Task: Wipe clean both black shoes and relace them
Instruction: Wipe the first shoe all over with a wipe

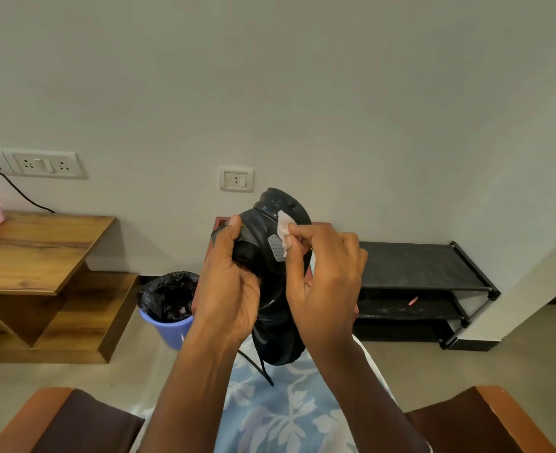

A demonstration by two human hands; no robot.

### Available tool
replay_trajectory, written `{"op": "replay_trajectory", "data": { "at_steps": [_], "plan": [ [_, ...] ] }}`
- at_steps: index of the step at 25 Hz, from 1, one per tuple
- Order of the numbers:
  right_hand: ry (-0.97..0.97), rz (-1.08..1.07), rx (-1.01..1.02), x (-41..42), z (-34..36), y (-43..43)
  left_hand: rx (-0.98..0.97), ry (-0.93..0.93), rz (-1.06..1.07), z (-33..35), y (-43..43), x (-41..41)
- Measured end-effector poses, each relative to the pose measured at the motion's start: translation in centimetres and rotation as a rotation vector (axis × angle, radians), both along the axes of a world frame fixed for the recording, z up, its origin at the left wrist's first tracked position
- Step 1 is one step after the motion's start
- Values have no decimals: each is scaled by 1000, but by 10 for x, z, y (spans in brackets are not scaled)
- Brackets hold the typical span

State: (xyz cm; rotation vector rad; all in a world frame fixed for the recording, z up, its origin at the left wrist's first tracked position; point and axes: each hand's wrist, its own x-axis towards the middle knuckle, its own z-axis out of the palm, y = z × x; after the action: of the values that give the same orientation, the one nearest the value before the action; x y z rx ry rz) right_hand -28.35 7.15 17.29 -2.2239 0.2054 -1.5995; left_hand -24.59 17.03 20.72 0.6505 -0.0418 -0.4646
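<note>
The black shoe (270, 276) stands upright over the person's lap, gripped by the left hand (227, 282), a lace (265, 371) dangling below. The right hand (322, 273) pinches a pale wipe (285, 228) against its upper. Firm, overlapping strokes while the left hand braces would probably clean best.

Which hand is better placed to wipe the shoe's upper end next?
Right: the right hand pinches the pale wipe against the black shoe, while the left hand grips the shoe's side, steadying it.
</note>
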Motion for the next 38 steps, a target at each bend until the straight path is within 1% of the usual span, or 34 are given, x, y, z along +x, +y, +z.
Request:
{"op": "replay_trajectory", "data": {
  "at_steps": [2, 4, 6, 8, 10, 12, 14, 17, 21, 23, 26, 29, 31, 33, 36, 38],
  "plan": [
    [14, -4, -2, -4, -22, 1, 6, 13, 8, 0, 2, 2],
    [57, -31, 39, -12, -55, 6, 5, 21, 36, -1, 5, 6],
    [94, -54, 82, -18, -73, 9, 20, 15, 62, -2, 6, 8],
    [77, -18, 81, -14, -63, 6, 53, 2, 46, 0, 3, 5],
    [19, 17, 66, -8, -31, 2, 72, -29, -5, 3, -1, -2],
    [0, -12, 3, 0, 5, 0, 87, -84, -24, 5, -5, -8],
    [47, -81, -73, 5, 25, -2, 129, -150, -2, 4, -9, -12],
    [96, -170, -87, 2, 13, -6, 130, -190, 16, 4, -10, -15],
    [100, -87, 3, -13, -32, -5, 150, -168, 59, 6, -3, -7],
    [86, -52, 0, -12, -26, -6, 182, -189, 64, 6, -2, -6],
    [60, -58, -45, -1, 15, -14, 259, -274, 31, 4, -6, -10],
    [140, -73, -30, 8, 39, -23, 275, -313, 24, 3, -8, -12],
    [143, -56, 15, 4, 33, -24, 272, -321, 31, 2, -7, -11],
    [90, -41, 40, -5, 16, -22, 282, -319, 39, 3, -6, -12],
    [75, -36, 60, -19, -11, -20, 277, -252, 60, 3, -5, -11],
    [78, -32, 53, -20, -13, -20, 267, -234, 64, 4, -4, -9]
  ]
}}
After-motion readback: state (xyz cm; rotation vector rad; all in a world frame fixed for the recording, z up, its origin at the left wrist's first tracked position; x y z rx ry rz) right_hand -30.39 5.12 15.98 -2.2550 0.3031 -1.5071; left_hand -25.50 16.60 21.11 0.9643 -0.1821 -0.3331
